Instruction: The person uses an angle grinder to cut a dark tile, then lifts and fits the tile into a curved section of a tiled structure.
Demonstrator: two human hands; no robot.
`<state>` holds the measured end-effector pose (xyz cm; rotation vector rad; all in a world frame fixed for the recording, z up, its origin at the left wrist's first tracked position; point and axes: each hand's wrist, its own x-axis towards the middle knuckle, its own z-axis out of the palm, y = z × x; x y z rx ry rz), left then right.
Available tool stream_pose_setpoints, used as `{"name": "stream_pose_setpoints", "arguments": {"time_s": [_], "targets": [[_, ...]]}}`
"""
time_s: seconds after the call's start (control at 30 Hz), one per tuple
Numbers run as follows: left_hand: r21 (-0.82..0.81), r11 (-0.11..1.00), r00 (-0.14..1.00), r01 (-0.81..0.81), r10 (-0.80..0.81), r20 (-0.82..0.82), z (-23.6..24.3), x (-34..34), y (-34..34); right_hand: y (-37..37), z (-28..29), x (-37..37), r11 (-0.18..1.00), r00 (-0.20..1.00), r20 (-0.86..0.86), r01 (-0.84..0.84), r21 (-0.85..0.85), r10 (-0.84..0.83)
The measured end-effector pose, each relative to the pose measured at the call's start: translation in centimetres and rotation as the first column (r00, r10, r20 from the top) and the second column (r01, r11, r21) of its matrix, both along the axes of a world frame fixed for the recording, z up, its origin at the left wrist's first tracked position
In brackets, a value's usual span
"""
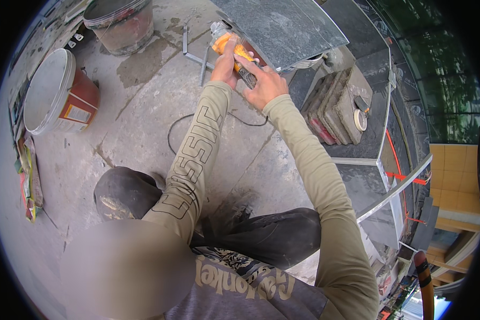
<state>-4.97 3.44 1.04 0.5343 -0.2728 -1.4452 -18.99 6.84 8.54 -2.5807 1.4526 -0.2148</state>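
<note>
An orange and grey angle grinder [241, 52] is held in both hands at the top middle. My left hand [226, 66] is wrapped round it nearer the head end. Farther back, the fingers of my right hand [265, 87] close round the dark rear part of the body. The grinder's head lies beside the left edge of a dark grey stone slab [290, 26]; I cannot tell whether its disc touches the slab. A black cord [170, 130] loops over the ground below my hands.
Two buckets, one white and red [82, 109] and one dirty [128, 32], stand at left. A metal angle square [204, 66] lies near my left hand. Stacked rough slabs [338, 109] carry a tape roll [360, 120]. A metal bar [394, 189] slants at right.
</note>
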Motion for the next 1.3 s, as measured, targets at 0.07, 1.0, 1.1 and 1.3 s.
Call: {"name": "stream_pose_setpoints", "arguments": {"time_s": [0.07, 1.0, 1.1, 1.3], "targets": [[0.002, 1.000, 1.000, 0.003, -0.003, -0.025, -0.7, 0.3, -0.2, 0.2, -0.2, 0.2, 0.999, 0.999, 0.040, -0.029, -0.022, 0.030], [-0.043, 0.999, 0.999, -0.016, 0.018, 0.048, 0.5, -4.7, 5.4, 5.2, 0.1, -5.1, 0.999, 0.997, 0.063, -0.032, -0.030, 0.034], [-0.040, 0.999, 0.998, -0.008, 0.010, 0.055, 0.3, -4.7, 5.6, 5.5, 0.3, -5.1, 1.000, 0.998, 0.053, -0.017, 0.000, 0.017], [-0.045, 0.999, 0.999, -0.016, 0.018, 0.044, 0.1, -4.5, 4.7, 4.8, 0.1, -4.9, 1.000, 0.999, 0.046, -0.015, -0.006, 0.015]]}}
